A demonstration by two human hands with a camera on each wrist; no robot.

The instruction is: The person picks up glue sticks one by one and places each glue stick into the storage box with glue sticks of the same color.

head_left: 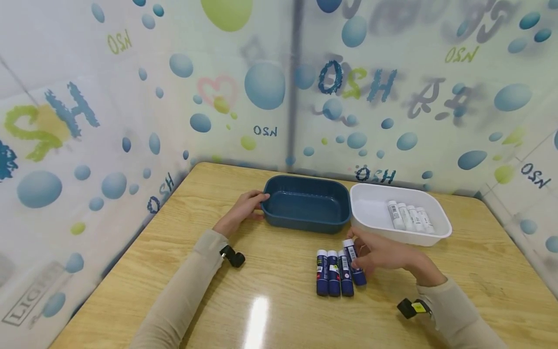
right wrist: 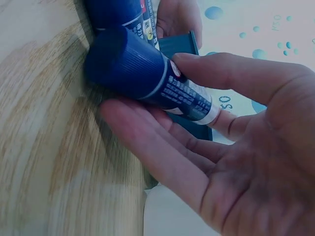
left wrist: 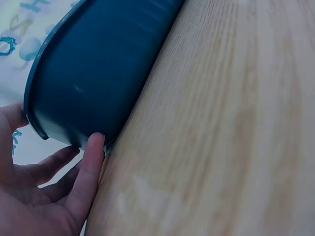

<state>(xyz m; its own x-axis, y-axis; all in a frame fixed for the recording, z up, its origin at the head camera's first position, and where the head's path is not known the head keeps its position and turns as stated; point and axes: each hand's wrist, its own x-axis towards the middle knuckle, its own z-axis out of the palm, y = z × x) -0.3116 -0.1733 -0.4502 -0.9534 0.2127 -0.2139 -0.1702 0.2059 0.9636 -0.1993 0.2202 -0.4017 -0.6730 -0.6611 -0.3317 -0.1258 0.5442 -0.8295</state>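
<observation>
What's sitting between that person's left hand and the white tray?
The dark blue tray: in the head view, the left hand touches one end and the white tray stands right beside the other.

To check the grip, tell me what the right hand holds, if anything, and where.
The right hand holds the rightmost blue tube by the sides of its labelled barrel.

"LIG" (head_left: 30, 296) and mirrored "H2O" (head_left: 357, 82) on wall sheet (head_left: 226, 53), blue sticks (head_left: 333, 285) with illegible labels
</observation>
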